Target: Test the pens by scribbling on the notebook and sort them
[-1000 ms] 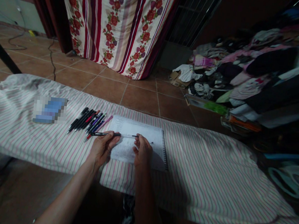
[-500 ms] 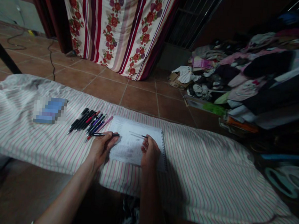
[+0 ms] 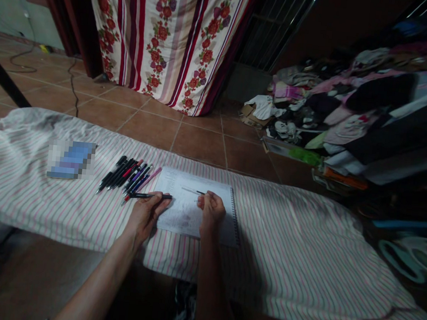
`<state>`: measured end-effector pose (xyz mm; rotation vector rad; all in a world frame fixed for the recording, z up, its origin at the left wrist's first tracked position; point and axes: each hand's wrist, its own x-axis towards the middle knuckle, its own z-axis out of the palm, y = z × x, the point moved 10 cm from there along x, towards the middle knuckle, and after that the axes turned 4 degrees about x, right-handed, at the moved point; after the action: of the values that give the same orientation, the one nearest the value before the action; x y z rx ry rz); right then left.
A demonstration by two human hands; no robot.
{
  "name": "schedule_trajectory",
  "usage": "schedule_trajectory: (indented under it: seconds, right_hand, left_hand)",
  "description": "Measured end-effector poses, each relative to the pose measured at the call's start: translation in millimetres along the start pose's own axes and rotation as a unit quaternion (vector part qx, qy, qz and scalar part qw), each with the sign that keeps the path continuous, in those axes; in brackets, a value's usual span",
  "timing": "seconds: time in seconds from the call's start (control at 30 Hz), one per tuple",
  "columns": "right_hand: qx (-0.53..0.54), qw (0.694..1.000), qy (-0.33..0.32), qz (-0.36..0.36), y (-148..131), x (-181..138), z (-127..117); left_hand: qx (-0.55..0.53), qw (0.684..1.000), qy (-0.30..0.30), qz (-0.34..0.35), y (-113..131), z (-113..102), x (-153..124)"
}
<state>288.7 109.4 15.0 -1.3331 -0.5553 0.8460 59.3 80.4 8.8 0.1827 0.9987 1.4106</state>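
Note:
My left hand (image 3: 147, 215) is closed on a black pen (image 3: 145, 195), which lies almost level and points right over the notebook's left edge. In my right hand (image 3: 212, 210) a thin, pale pen refill (image 3: 190, 190) is pinched, its dark end at the fingers and its light end pointing left. Beneath both hands lies a spiral notebook (image 3: 178, 219) with faint writing on its page. Beside my left hand, several pens (image 3: 124, 173) in black, red, purple and pink lie in a loose bundle. A small part near my right fingertips is too tiny to make out.
A striped cloth (image 3: 284, 246) covers the low surface. A blurred-out blue item (image 3: 72, 160) lies to the left. Beyond are a tiled floor (image 3: 200, 141), a floral curtain (image 3: 158, 40) and, at the right, heaped clothes (image 3: 338, 101).
My right hand has shifted slightly left with the refill, its fingers more curled and now beside the small part on the page. My left hand keeps the pen nearly in place.

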Motion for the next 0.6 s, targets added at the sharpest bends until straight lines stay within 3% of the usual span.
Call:
schedule_trajectory:
  seconds: [0.4,0.6]
  right_hand:
    - [-0.168,0.984,-0.052,-0.034,-3.2,-7.0,16.8]
    - [-0.182,0.979,-0.084,-0.027,2.0,-7.6,22.9]
  left_hand:
    - [-0.001,1.0,0.013,-0.008,-11.2,4.7,0.2]
    - [0.007,1.0,0.012,-0.012,-10.3,7.8,-3.5]
